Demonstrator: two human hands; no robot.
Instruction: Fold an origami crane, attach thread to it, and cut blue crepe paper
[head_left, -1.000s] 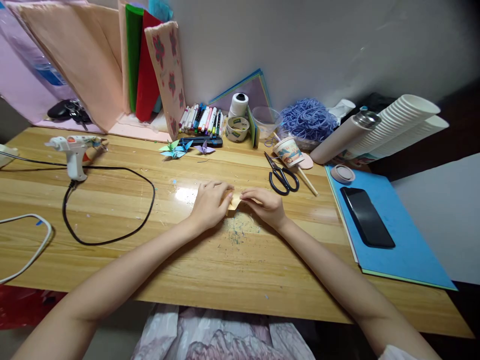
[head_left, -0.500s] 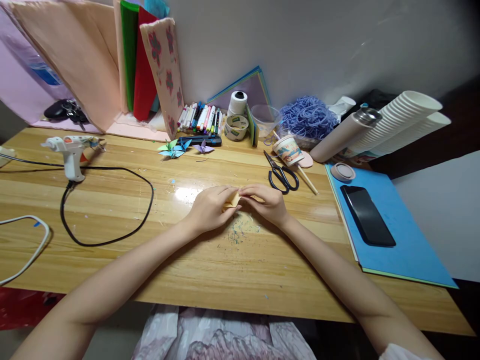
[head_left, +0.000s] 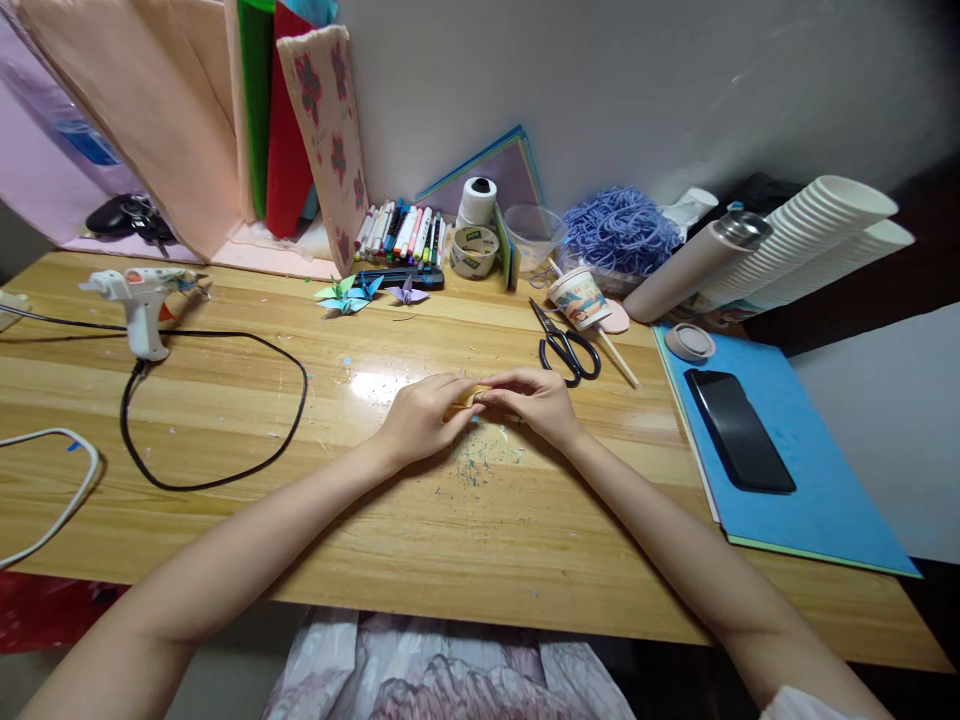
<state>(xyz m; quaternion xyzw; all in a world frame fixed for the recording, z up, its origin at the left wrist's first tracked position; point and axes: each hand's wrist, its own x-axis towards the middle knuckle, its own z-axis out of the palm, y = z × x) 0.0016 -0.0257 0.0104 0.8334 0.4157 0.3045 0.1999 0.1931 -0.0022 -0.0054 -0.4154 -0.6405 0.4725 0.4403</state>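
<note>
A small piece of yellow paper (head_left: 471, 397) is pinched between my two hands above the middle of the wooden table (head_left: 420, 540). My left hand (head_left: 427, 417) curls around its left side, thumb and fingertips on it. From the right, my right hand (head_left: 536, 405) grips its edge, and the fingertips of both hands meet there. Most of the paper is hidden behind the fingers. Black-handled scissors (head_left: 568, 350) lie just beyond my right hand. Several folded paper cranes (head_left: 349, 295) in green, blue and purple stand farther back.
On the left are a white glue gun (head_left: 142, 310) and its looped black cable (head_left: 304, 390). Markers (head_left: 405, 235), tape (head_left: 474, 252), blue string (head_left: 619, 230) and a paper cup (head_left: 579, 297) line the back. A phone (head_left: 739, 430) rests on blue sheets (head_left: 825, 460) at right.
The fingers of my right hand have closed farther over the yellow paper, so less of it shows. The view has shifted slightly.
</note>
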